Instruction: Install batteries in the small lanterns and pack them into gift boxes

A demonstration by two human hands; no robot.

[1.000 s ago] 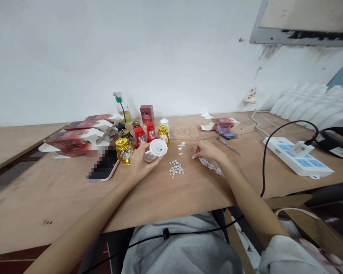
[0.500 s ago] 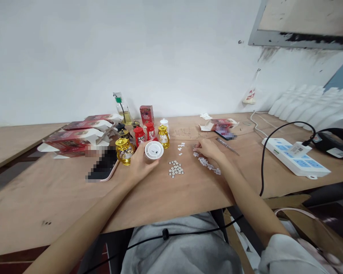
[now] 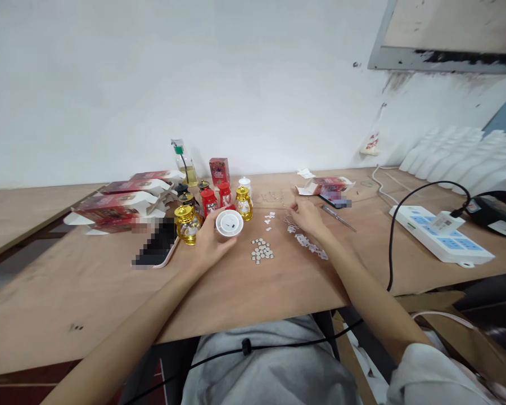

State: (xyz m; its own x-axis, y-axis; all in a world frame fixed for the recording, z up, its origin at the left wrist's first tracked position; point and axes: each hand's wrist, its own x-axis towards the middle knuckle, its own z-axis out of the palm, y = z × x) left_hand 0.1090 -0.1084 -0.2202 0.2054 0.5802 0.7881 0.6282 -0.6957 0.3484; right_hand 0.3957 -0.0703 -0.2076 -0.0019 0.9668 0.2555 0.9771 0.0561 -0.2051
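Containers. Clear bottle (image 3: pixel 189 175), green at the neck, dark tube inside, yellowish liquid in the lower part; stands at the back of the worktop (image 3: pixel 253 298). Upright red box (image 3: pixel 219 171), contents hidden. Red cartons (image 3: pixel 113 207), lying on their sides at the left, white flaps spread; interiors not readable. Lanterns, a standing group: left gold lantern (image 3: pixel 188 227), right gold lantern (image 3: pixel 244 207), red lanterns (image 3: pixel 209 201), one white lantern (image 3: pixel 245 183), several dark ones behind; clear walls show pale forms, too small to identify. Hanging bag (image 3: pixel 371 145), red print, pale contents.

Held item. White round piece (image 3: pixel 229 223), above the worktop, in front of the lanterns. Its circular face, bearing small dark marks, tilts up toward the wearer; its axis runs away toward the back, strongly foreshortened, the rear part largely hidden.

Left hand (image 3: pixel 211 246). Fingers wrapped about the white round piece, thumb along its near side.

Right hand (image 3: pixel 308 218). Fingers bent, tips close together, low over thin wires (image 3: pixel 291 221); whether they pinch one cannot be told. Small white pieces (image 3: pixel 302 241) lie in a row beside the wrist.

Between the hands: silver discs (image 3: pixel 262 251), loosely clustered on the worktop.
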